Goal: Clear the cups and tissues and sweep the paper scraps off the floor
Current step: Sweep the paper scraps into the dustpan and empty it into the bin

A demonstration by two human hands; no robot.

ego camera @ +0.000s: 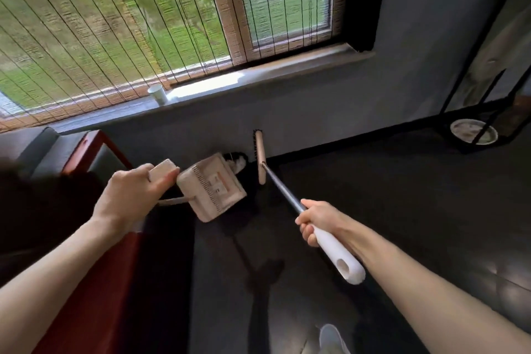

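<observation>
Both hands full: right hand [319,221] around white-gripped, metal-shafted broom [283,191], left hand [129,198] around handle of tilted beige dustpan [212,187].

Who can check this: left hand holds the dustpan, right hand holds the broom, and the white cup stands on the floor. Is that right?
No: the head view shows the white cup on the windowsill, not the floor. The rest stands.

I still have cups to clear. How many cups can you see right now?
1: a white cup standing on the windowsill, towards its left end by the blind. Others may be out of view.
</observation>
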